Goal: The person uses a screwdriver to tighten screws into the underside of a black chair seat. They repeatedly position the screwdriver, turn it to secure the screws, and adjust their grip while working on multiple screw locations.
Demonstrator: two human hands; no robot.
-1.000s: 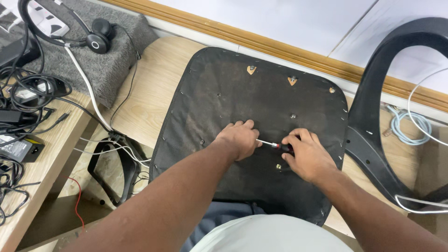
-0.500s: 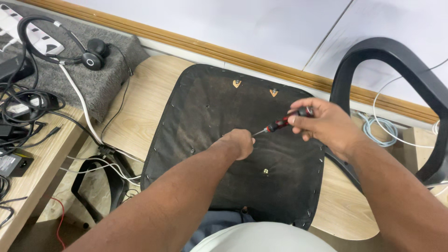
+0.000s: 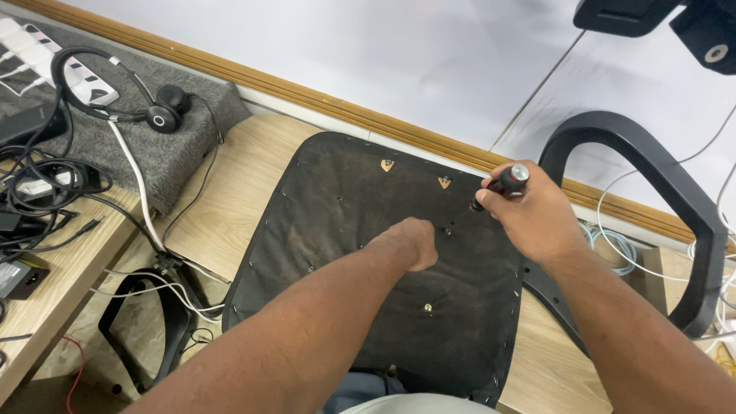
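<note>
Right hand (image 3: pixel 529 211) around screwdriver (image 3: pixel 502 184) (upright) over black seat panel (image 3: pixel 345 230).

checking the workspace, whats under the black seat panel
The black seat panel lies on a light wooden surface, which shows around its edges. Anything directly beneath is covered.

Right hand (image 3: pixel 533 215) raised screwdriver (image 3: pixel 502 184) upright; left hand (image 3: pixel 414 241) shifted up seat panel (image 3: pixel 337 222).

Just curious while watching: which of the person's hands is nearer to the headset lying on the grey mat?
Left. The left hand rests on the black seat panel, right of the headset. The right hand, holding a screwdriver, is farther right.
</note>
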